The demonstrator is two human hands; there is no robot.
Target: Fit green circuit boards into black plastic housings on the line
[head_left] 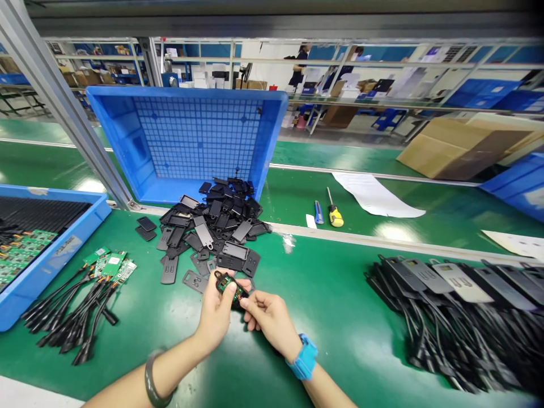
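Observation:
My left hand and my right hand meet above the green table and pinch one small black plastic case with a green circuit board set in it. My left thumb presses on the board. Just beyond my hands lies a heap of empty black case halves, spilling from a tilted blue crate. To the left lies a bundle of green boards with black cables.
At the left edge stands a blue tray holding more green boards. A pile of finished black cased cables lies at the right. A yellow-handled screwdriver and a blue pen lie on the belt beyond. Cardboard boxes sit far right.

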